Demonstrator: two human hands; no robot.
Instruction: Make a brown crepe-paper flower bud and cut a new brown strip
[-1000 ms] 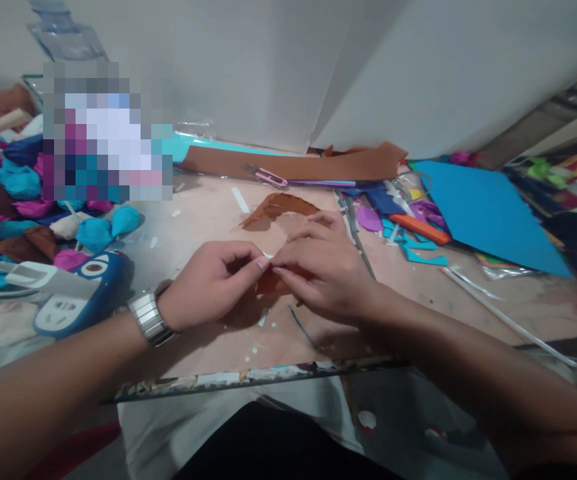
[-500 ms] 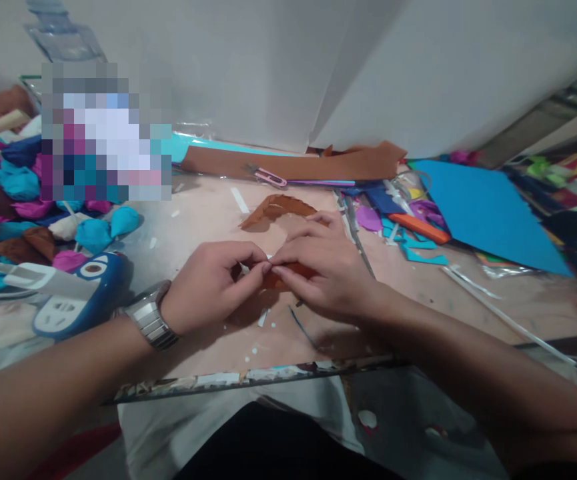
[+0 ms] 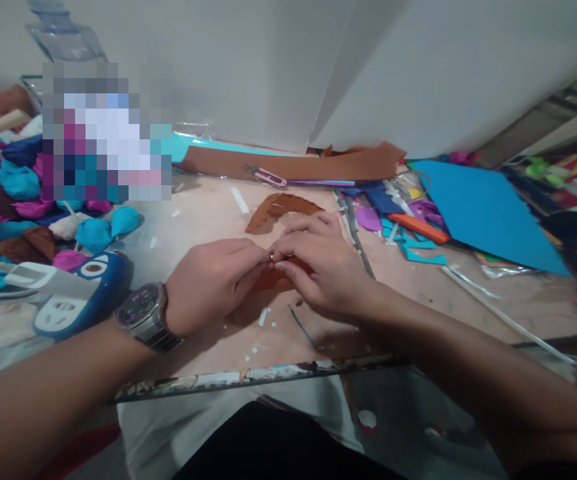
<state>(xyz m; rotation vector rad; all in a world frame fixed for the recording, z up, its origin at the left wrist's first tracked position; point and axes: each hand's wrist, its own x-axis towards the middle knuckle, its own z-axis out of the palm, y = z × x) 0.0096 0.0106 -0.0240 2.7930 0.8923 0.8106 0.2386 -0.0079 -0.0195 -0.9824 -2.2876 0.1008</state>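
Note:
A curved brown strip (image 3: 279,204), crinkled along its edge like crepe paper, lies on the table just beyond my hands. Its right end passes behind the fingers of my right hand (image 3: 327,267). More of the same brown material shows in shadow beneath my fingertips. My left hand (image 3: 215,283), with a metal watch (image 3: 151,317) on its wrist, has thumb and fingers closed in a pinch. Right against it, my right thumb and index finger pinch too, and its other fingers rest over the strip. The exact edge between the fingertips is mostly hidden.
A pink cutter (image 3: 269,176) lies on a long brown sheet (image 3: 218,164) at the back. To the right are an orange cutter (image 3: 421,228), a blue sheet (image 3: 493,213) and scraps. Wrapped colored bundles (image 3: 93,233) and a blue-white power socket (image 3: 63,310) crowd the left.
My left hand has rolled over, bringing its back and the watch face into view. The brown strip has shifted slightly right. My right hand stays nearly in place.

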